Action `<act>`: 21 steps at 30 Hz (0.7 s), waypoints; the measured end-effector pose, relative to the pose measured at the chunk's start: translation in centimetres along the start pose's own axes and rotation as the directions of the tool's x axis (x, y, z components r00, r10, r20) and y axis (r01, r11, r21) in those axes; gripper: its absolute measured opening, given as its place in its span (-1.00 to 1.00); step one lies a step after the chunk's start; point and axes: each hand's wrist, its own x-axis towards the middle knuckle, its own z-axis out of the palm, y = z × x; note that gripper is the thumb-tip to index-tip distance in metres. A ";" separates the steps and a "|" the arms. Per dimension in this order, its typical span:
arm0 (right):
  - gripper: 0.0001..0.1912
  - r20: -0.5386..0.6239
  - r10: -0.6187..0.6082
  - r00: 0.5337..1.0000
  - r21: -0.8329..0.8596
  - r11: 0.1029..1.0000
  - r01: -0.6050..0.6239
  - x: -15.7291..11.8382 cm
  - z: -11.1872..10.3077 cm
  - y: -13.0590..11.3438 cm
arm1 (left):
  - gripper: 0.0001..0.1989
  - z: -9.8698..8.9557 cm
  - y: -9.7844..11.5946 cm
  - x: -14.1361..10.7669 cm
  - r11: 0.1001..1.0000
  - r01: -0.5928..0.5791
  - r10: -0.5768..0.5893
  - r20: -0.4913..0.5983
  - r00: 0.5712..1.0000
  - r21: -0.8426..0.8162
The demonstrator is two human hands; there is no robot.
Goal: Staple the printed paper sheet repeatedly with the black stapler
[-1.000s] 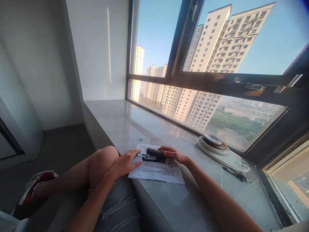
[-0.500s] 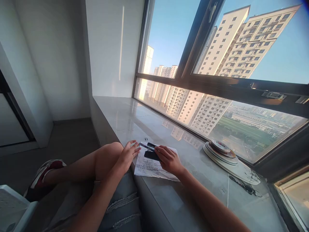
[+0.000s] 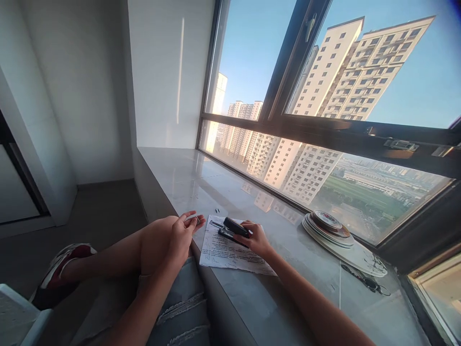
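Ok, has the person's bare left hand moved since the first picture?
Yes. Judged against the grey stone windowsill, the left hand has drawn back toward the sill's near edge, its fingers now off the printed white paper.

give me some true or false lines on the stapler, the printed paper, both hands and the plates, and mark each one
1. The right hand holds the black stapler. True.
2. The left hand grips the black stapler too. False: it is apart from it, off to the left.
3. The printed paper lies on the floor. False: it lies on the windowsill, below the black stapler.
4. The plates are stacked by the window. True.
5. The black stapler is closer to the printed paper than to the plates. True.
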 end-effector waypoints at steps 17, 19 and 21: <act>-0.70 -0.087 -0.548 0.832 -0.120 0.835 0.538 -0.1 0.6 -5.8 | -0.62 4.0 -0.1 -4.1 0.964 -0.030 -0.042 0.265 0.963 0.263; -0.72 -0.080 -0.557 0.827 -0.153 0.827 0.542 -0.2 0.8 -5.3 | -0.64 3.9 -0.4 -4.0 0.954 -0.049 -0.036 0.274 0.961 0.297; -0.74 -0.098 -0.555 0.826 -0.178 0.827 0.534 -0.2 0.8 -5.0 | -0.63 4.0 -0.3 -4.3 0.942 -0.069 -0.042 0.318 0.947 0.329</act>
